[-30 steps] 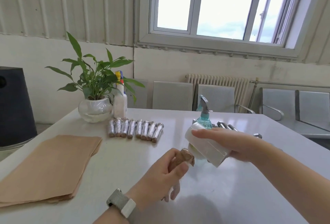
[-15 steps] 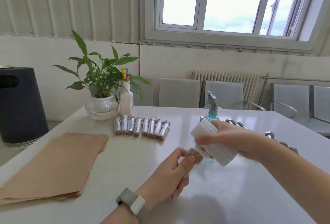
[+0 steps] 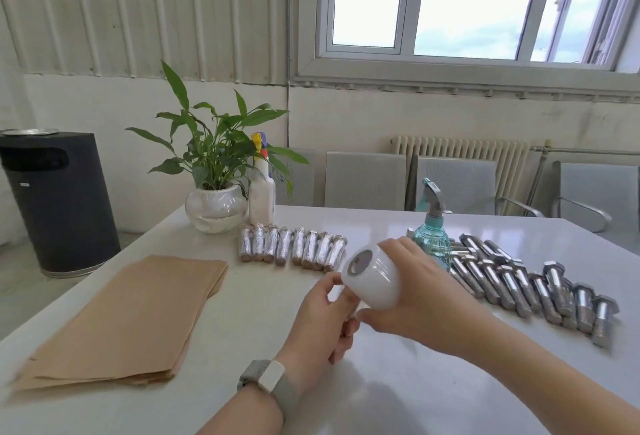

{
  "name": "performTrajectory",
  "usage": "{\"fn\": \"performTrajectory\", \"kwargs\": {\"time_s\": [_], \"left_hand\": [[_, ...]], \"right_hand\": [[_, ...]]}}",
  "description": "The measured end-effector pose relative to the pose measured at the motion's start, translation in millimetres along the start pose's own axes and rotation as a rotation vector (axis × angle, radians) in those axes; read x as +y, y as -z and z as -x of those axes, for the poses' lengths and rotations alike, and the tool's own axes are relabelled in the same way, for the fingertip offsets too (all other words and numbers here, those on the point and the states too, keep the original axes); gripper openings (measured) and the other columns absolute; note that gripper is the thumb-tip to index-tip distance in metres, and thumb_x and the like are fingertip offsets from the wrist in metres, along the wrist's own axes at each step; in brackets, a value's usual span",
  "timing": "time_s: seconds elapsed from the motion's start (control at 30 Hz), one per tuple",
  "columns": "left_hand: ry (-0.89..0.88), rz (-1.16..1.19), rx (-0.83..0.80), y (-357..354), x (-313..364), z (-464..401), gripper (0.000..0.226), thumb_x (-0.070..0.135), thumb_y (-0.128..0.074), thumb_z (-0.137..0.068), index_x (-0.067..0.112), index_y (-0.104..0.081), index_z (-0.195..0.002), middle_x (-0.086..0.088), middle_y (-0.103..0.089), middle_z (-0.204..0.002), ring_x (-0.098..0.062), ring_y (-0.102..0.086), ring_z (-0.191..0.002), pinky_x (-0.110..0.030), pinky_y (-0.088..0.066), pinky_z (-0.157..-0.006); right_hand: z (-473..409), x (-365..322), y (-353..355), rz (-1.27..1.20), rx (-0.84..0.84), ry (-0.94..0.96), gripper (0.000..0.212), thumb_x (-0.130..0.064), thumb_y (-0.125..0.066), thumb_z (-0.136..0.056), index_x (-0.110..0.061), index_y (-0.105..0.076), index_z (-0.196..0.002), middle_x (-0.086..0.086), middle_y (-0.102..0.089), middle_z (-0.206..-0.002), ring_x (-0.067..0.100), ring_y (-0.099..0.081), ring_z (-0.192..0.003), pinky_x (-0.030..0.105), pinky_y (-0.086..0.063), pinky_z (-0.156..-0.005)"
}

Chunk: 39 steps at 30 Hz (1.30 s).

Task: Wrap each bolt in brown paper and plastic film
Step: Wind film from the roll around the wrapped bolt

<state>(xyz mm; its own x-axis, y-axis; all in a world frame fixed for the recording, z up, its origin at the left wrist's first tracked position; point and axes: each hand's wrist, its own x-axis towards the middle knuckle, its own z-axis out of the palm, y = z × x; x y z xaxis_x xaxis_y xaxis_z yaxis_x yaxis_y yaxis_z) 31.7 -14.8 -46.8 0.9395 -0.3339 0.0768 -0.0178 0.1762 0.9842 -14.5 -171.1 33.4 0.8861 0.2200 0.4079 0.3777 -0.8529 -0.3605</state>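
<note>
My right hand point(image 3: 419, 292) grips a white roll of plastic film point(image 3: 372, 277) just above the white table point(image 3: 259, 299), its hollow core facing me. My left hand point(image 3: 323, 316) is curled beside and under the roll; the paper-wrapped bolt it held a moment ago is hidden now. A stack of brown paper sheets point(image 3: 128, 323) lies at the left. Several wrapped bolts point(image 3: 292, 249) lie in a row at the back. Several bare steel bolts point(image 3: 519, 282) lie in a row at the right.
A potted plant in a glass bowl point(image 3: 214, 206) and a white spray bottle point(image 3: 262, 193) stand at the back left. A teal spray bottle point(image 3: 431, 230) stands behind my right hand. A black bin point(image 3: 59, 202) and grey chairs point(image 3: 365, 180) lie beyond the table.
The view has tilted down and right, bringing the bare bolts in. The film roll has turned its open end toward me and come against my left hand; the wrapped bolt is no longer visible.
</note>
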Motion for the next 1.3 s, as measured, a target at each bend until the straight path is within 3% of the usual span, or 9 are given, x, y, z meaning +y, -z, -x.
{"fn": "performTrajectory", "kwargs": {"time_s": [0.17,0.27,0.4,0.53,0.7,0.83,1.0,1.17,1.3], "left_hand": [[0.087,0.117,0.074,4,2,-4,0.022,0.031,-0.056,-0.074,0.019,-0.049,-0.057,-0.005,-0.040,-0.051,-0.017,-0.033,-0.036,-0.020,-0.020,-0.039],[0.146,0.184,0.081,4,4,-5,0.027,0.037,-0.061,-0.074,0.024,-0.055,-0.051,-0.001,-0.038,-0.048,-0.016,-0.037,-0.039,-0.025,-0.021,-0.043],[0.217,0.450,0.052,5,5,-5,0.022,0.040,-0.070,-0.072,0.019,-0.064,-0.069,-0.002,-0.054,-0.066,-0.014,-0.055,-0.062,-0.027,-0.042,-0.058],[0.287,0.619,0.029,8,11,-7,0.036,0.039,-0.066,-0.081,0.008,-0.061,-0.099,-0.011,-0.050,-0.081,-0.022,-0.051,-0.079,-0.033,-0.042,-0.074],[0.259,0.806,0.084,15,14,-11,0.041,0.051,-0.058,-0.084,0.011,-0.052,-0.075,-0.009,-0.044,-0.072,-0.022,-0.044,-0.068,-0.036,-0.037,-0.072],[0.441,0.702,0.065,14,11,-11,0.064,0.067,-0.079,-0.059,0.017,-0.039,-0.062,-0.001,-0.034,-0.064,-0.016,-0.041,-0.060,-0.028,-0.036,-0.062],[0.506,0.720,0.113,16,15,-12,0.064,0.074,-0.066,-0.063,0.017,-0.037,-0.055,0.000,-0.037,-0.052,-0.016,-0.047,-0.046,-0.025,-0.043,-0.047],[0.441,0.745,0.201,13,15,-15,0.065,0.077,-0.056,-0.072,0.014,-0.046,-0.060,-0.004,-0.046,-0.058,-0.021,-0.053,-0.054,-0.031,-0.048,-0.061],[0.388,0.788,0.220,11,16,-16,0.074,0.074,-0.048,-0.082,0.004,-0.070,-0.089,-0.013,-0.069,-0.089,-0.028,-0.069,-0.087,-0.041,-0.055,-0.079]], "right_hand": [[9,-1,-36,0.195,0.312,0.190,0.070,-0.043,-0.087,-0.055,-0.026,-0.047,-0.110,-0.013,-0.058,-0.094,0.012,-0.053,-0.076,0.014,-0.028,-0.055],[10,-3,-53,0.103,0.372,0.210,0.074,-0.036,-0.090,-0.052,-0.026,-0.045,-0.109,-0.010,-0.065,-0.089,0.012,-0.046,-0.085,0.012,-0.033,-0.064],[11,-3,-72,0.032,0.361,0.256,0.057,-0.043,-0.079,-0.060,-0.027,-0.058,-0.111,-0.008,-0.059,-0.097,0.014,-0.057,-0.085,0.032,-0.048,-0.070],[12,4,-81,0.028,0.341,0.306,0.052,-0.038,-0.076,-0.061,-0.023,-0.061,-0.108,-0.004,-0.057,-0.100,0.019,-0.058,-0.086,0.035,-0.048,-0.072],[11,17,-88,0.180,0.352,0.356,0.052,-0.041,-0.069,-0.067,-0.023,-0.056,-0.114,-0.009,-0.065,-0.098,0.016,-0.064,-0.088,0.032,-0.038,-0.079],[11,11,-99,0.263,0.411,0.458,0.042,-0.027,-0.073,-0.073,-0.018,-0.054,-0.110,-0.003,-0.065,-0.095,0.021,-0.063,-0.080,0.034,-0.043,-0.075],[11,3,-96,0.370,0.472,0.534,0.019,-0.015,-0.065,-0.083,-0.013,-0.064,-0.102,0.002,-0.067,-0.095,0.023,-0.064,-0.077,0.032,-0.052,-0.070],[10,3,-91,0.372,0.477,0.546,0.034,-0.013,-0.077,-0.073,-0.013,-0.064,-0.105,0.002,-0.066,-0.099,0.024,-0.063,-0.082,0.034,-0.051,-0.074],[11,9,-92,0.324,0.412,0.523,0.057,-0.018,-0.081,-0.064,-0.017,-0.050,-0.112,0.000,-0.062,-0.106,0.025,-0.061,-0.092,0.035,-0.046,-0.081]]}}
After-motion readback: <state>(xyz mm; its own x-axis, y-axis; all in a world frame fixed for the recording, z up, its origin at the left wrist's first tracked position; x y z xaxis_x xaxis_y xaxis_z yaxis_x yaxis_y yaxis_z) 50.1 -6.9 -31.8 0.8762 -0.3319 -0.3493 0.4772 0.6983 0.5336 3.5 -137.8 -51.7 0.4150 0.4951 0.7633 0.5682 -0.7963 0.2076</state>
